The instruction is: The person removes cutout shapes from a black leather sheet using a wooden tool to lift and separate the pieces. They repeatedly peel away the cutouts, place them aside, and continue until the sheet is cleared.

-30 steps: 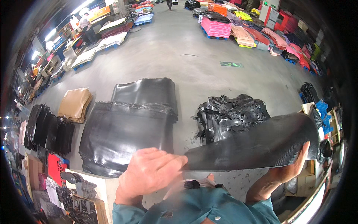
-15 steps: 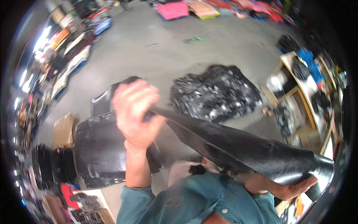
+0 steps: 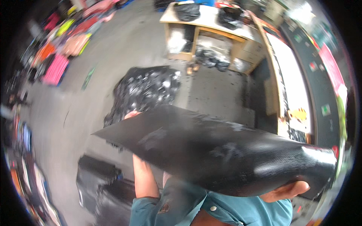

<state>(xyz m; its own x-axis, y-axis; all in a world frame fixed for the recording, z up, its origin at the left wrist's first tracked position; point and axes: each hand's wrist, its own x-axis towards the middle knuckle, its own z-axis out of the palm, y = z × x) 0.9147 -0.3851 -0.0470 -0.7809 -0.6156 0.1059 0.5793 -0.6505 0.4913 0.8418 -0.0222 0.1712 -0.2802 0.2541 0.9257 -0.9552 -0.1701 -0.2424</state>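
Observation:
A large black leather-like sheet (image 3: 211, 150), glossy and curled over at its right end, stretches across the front of my body. Under that right end, my right hand (image 3: 288, 191) grips it from the near side, and part of its fingers is covered. My left hand (image 3: 132, 114) is at the far edge of the sheet, towards its pointed left end. Most of that hand is behind the sheet, with only a bit showing above it. My left forearm passes underneath.
A pile of crumpled black material (image 3: 147, 88) lies on the grey floor ahead. Black stacks (image 3: 96, 182) stand at lower left. A wooden desk (image 3: 207, 17) with black bags is at the back, and a long white-topped table (image 3: 290, 75) runs along the right. Coloured stacks (image 3: 56, 69) lie far left.
My view has turned right, bringing the desk and white-topped table closer to the middle. The sheet now spreads wider in front of me, and my left hand has gone mostly behind it.

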